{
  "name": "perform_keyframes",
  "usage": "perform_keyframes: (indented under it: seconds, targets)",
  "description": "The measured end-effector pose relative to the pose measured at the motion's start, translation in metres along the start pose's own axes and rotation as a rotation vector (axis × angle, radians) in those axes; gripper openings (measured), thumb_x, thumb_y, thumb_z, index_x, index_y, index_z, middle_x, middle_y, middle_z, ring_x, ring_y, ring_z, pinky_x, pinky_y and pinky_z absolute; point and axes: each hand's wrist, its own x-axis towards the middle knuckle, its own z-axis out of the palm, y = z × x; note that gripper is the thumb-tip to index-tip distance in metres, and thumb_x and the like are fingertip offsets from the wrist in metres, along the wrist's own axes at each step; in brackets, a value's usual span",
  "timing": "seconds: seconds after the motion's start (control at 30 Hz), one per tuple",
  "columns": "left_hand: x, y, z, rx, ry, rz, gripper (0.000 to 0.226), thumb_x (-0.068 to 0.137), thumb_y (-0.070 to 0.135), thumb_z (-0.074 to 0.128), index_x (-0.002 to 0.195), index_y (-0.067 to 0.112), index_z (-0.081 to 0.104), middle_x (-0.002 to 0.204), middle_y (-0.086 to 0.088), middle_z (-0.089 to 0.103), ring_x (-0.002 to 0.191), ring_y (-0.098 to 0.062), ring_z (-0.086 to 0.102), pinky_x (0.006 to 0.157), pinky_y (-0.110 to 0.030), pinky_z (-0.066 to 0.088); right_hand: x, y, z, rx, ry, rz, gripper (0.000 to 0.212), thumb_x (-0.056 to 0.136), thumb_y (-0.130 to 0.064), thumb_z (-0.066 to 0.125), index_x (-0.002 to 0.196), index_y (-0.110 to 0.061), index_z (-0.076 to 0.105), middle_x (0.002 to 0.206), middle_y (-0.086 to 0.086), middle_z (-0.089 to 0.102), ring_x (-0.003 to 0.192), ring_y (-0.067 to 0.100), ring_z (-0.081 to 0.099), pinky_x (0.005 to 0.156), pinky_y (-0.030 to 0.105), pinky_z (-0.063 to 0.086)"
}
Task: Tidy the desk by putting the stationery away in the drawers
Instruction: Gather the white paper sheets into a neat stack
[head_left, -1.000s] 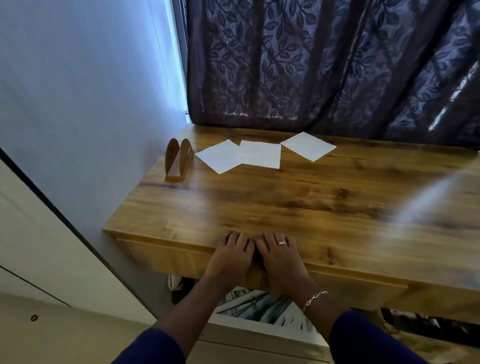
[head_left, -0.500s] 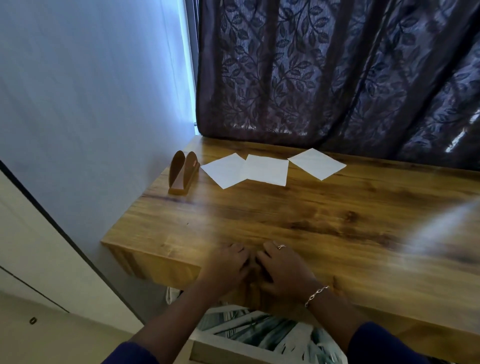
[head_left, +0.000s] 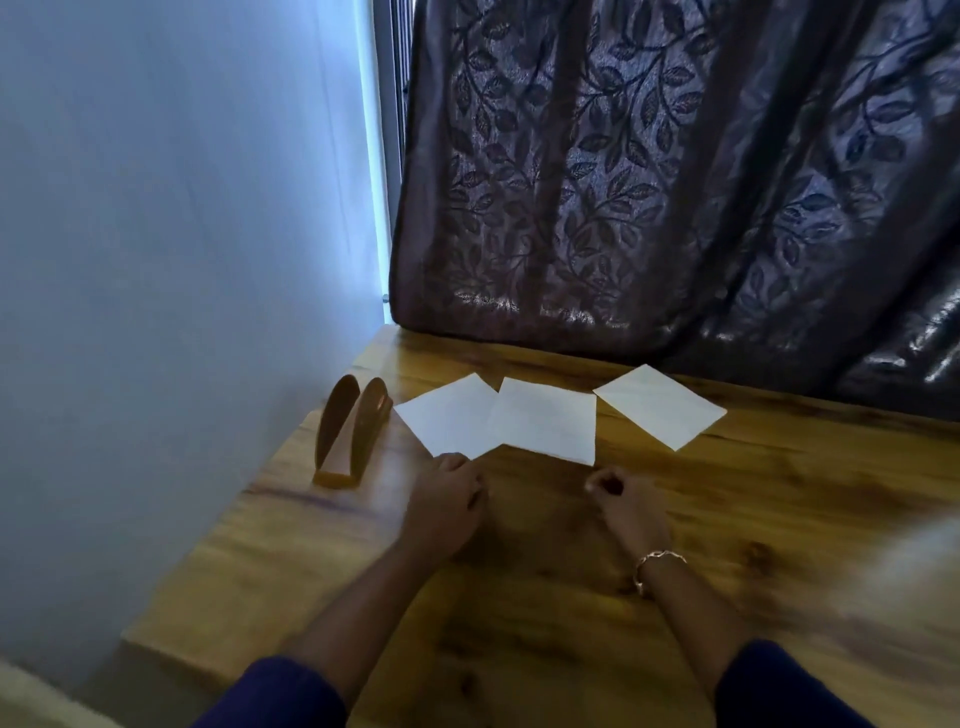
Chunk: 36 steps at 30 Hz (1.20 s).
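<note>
Three white paper sheets lie at the back of the wooden desk (head_left: 545, 597): a left sheet (head_left: 447, 415), a middle sheet (head_left: 545, 421) overlapping it, and a right sheet (head_left: 660, 405) set apart. My left hand (head_left: 447, 501) hovers with curled fingers just short of the left sheet's near corner, holding nothing. My right hand (head_left: 626, 499) is a loose fist below the middle sheet, with nothing in it. The drawer is out of view.
A brown two-walled holder (head_left: 350, 434) stands at the desk's left edge, beside the pale wall (head_left: 182, 260). A dark leaf-patterned curtain (head_left: 675, 182) hangs behind the desk's back edge. The desk's right part is blurred.
Both hands left the desk's front edge and moved forward toward the papers, spreading apart. The view tilted up, so the open drawer under the front edge no longer shows.
</note>
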Motion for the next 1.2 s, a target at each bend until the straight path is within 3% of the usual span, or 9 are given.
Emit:
perform_keyframes:
  seconds: [0.13, 0.27, 0.43, 0.57, 0.77, 0.93, 1.07, 1.2]
  targets:
    - [0.035, -0.012, 0.001, -0.035, -0.053, -0.079, 0.026, 0.092, 0.02, 0.052, 0.113, 0.009, 0.062, 0.124, -0.004, 0.06, 0.114, -0.018, 0.052, 0.095, -0.023, 0.041, 0.044, -0.008, 0.005, -0.011, 0.089, 0.086, 0.015, 0.088, -0.011, 0.06, 0.099, -0.006, 0.068, 0.104, 0.01, 0.068, 0.096, 0.024, 0.061, 0.079, 0.027, 0.046]
    - [0.065, -0.024, 0.008, -0.044, -0.152, -0.141, 0.031, 0.093, 0.019, 0.051, 0.123, 0.011, 0.055, 0.135, -0.003, 0.051, 0.122, -0.017, 0.047, 0.099, -0.025, 0.04, 0.085, -0.011, 0.014, -0.082, 0.153, 0.192, 0.019, 0.088, -0.013, 0.059, 0.101, -0.002, 0.067, 0.108, 0.014, 0.066, 0.101, 0.029, 0.059, 0.083, 0.031, 0.046]
    - [0.097, -0.021, 0.022, -0.068, -0.229, -0.159, 0.04, 0.094, 0.019, 0.049, 0.134, 0.012, 0.046, 0.143, -0.003, 0.044, 0.129, -0.019, 0.044, 0.105, -0.027, 0.037, 0.124, -0.015, 0.018, -0.078, 0.117, 0.366, 0.025, 0.091, -0.017, 0.056, 0.103, 0.004, 0.062, 0.108, 0.021, 0.064, 0.099, 0.033, 0.06, 0.08, 0.033, 0.048]
    - [0.103, -0.023, 0.033, -0.057, -0.278, -0.124, 0.041, 0.094, 0.022, 0.049, 0.134, 0.014, 0.045, 0.143, -0.001, 0.044, 0.129, -0.018, 0.044, 0.105, -0.026, 0.037, 0.145, -0.019, 0.023, 0.052, 0.037, 0.454, 0.044, 0.085, -0.02, 0.063, 0.12, 0.004, 0.053, 0.121, 0.022, 0.058, 0.109, 0.038, 0.056, 0.096, 0.042, 0.047]
    - [0.096, -0.027, 0.043, -0.002, -0.27, -0.099, 0.05, 0.093, 0.027, 0.051, 0.14, 0.016, 0.039, 0.149, 0.0, 0.035, 0.137, -0.02, 0.032, 0.112, -0.029, 0.027, 0.148, -0.024, 0.032, -0.146, 0.055, 0.385, 0.051, 0.087, -0.029, 0.06, 0.13, -0.004, 0.047, 0.133, 0.017, 0.05, 0.123, 0.035, 0.045, 0.103, 0.04, 0.036]
    - [0.095, -0.026, 0.043, 0.023, -0.271, -0.092, 0.05, 0.093, 0.028, 0.051, 0.14, 0.017, 0.038, 0.149, 0.001, 0.034, 0.137, -0.019, 0.031, 0.113, -0.028, 0.025, 0.154, -0.033, 0.033, 0.17, 0.032, 0.462, 0.052, 0.086, -0.017, 0.063, 0.129, 0.005, 0.044, 0.134, 0.021, 0.048, 0.122, 0.037, 0.046, 0.104, 0.042, 0.038]
    - [0.094, -0.025, 0.043, 0.028, -0.269, -0.092, 0.048, 0.094, 0.028, 0.049, 0.139, 0.017, 0.038, 0.15, 0.002, 0.032, 0.138, -0.019, 0.029, 0.114, -0.028, 0.023, 0.15, -0.036, 0.033, 0.114, 0.034, 0.431, 0.037, 0.084, -0.018, 0.064, 0.112, 0.005, 0.057, 0.118, 0.02, 0.059, 0.11, 0.036, 0.054, 0.094, 0.037, 0.045]
    - [0.094, -0.026, 0.043, 0.039, -0.268, -0.092, 0.047, 0.094, 0.028, 0.05, 0.138, 0.017, 0.039, 0.15, 0.002, 0.032, 0.137, -0.018, 0.03, 0.114, -0.028, 0.023, 0.149, -0.034, 0.03, 0.149, 0.037, 0.388, 0.035, 0.083, -0.007, 0.063, 0.115, 0.007, 0.056, 0.121, 0.023, 0.058, 0.111, 0.037, 0.054, 0.093, 0.038, 0.045]
